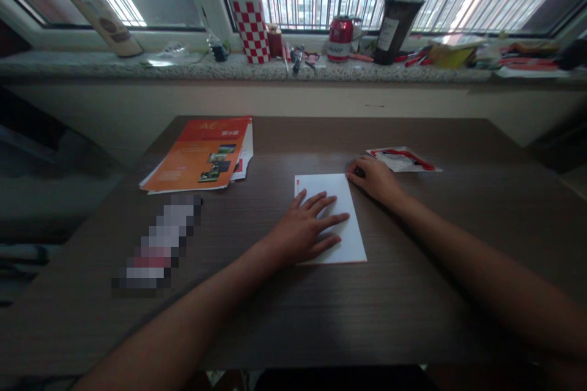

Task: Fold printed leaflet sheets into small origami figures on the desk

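Lying palm down with its fingers spread, the left hand [305, 229] covers part of one white rectangular piece of paper [352, 236] and hides most of its left edge; the single small orange-red mark beyond the thumb is too small to read. The right hand [373, 180], fingers curled, is at the paper's far right corner; whether it pinches that corner cannot be told. Just beyond the right hand, one flat white packet with red edging [406, 160] is partly hidden. Left of the left hand, one elongated item masked by pixels [158, 244] cannot be identified. Forward of that, one orange-and-red printed booklet [192, 159] overlaps white sheets, their number unclear. Beyond both hands, one tall white container with red checks [251, 30] is cut off at the top. Both forearms leave the frame.
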{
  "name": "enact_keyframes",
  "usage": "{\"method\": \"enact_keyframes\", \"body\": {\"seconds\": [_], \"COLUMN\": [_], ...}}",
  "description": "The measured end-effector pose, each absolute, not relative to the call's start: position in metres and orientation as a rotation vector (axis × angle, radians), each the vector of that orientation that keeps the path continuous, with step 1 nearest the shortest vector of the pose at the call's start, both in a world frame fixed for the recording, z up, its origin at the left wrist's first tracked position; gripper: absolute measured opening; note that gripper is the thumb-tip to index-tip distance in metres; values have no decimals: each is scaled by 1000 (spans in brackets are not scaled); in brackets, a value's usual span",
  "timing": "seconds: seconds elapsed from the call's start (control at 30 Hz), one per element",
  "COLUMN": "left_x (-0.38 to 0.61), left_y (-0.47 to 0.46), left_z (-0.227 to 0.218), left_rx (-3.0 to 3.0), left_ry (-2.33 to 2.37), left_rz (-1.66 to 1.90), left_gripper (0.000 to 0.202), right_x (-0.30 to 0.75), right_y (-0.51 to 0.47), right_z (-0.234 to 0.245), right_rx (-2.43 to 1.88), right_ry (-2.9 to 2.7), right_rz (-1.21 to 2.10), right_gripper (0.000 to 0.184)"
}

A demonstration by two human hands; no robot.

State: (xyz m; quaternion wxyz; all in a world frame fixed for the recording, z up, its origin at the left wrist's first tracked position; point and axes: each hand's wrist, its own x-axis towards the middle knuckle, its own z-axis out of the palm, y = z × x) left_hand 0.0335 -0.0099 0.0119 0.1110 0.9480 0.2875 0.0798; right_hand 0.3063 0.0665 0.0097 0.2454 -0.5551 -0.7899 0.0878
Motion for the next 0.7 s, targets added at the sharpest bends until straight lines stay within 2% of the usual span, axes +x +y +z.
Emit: {"method": "enact_keyframes", "body": {"seconds": [0.4, 0.7], "left_x": [34, 32], "left_y": [-9, -8], "left_z": [11, 8], "left_rx": [2780, 2793], "left_ry": [843, 841], "left_rz": [229, 236], "left_gripper": [50, 49], "right_x": [302, 313], "right_y": [83, 45], "right_z": [5, 7], "right_rx": [-1554, -1405], "right_ry": [-2096, -2071], "right_rz": [199, 268], "right_gripper": [9, 7]}}
